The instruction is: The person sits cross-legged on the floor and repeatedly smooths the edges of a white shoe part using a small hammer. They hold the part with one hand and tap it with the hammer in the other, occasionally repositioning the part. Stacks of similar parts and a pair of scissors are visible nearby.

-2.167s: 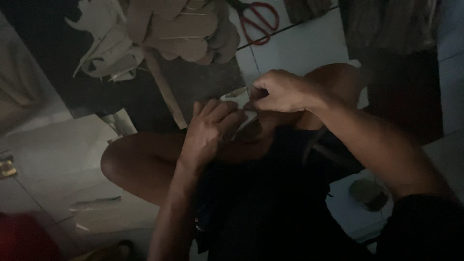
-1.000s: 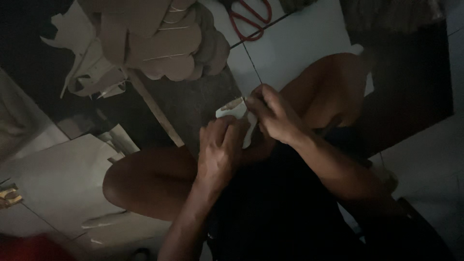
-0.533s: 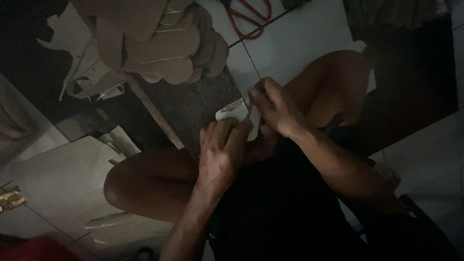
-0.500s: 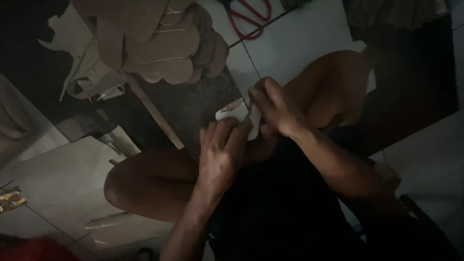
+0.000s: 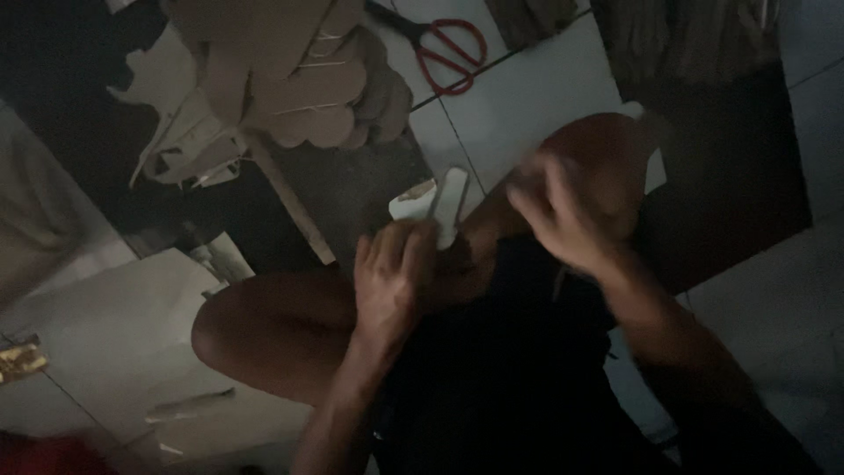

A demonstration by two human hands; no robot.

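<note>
Seated on the tiled floor (image 5: 527, 114), we pinched a pale card strip (image 5: 447, 204) in our left hand (image 5: 391, 280), our blurred right hand (image 5: 563, 215) spread empty, where a steadier hold would serve.

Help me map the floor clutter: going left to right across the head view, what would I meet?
Small gold object → cardboard cutouts → left hand holding a pale strip → right hand.

Single head-worn view, steeply downward, close over lap and tiled floor (image 5: 527, 114)
</note>
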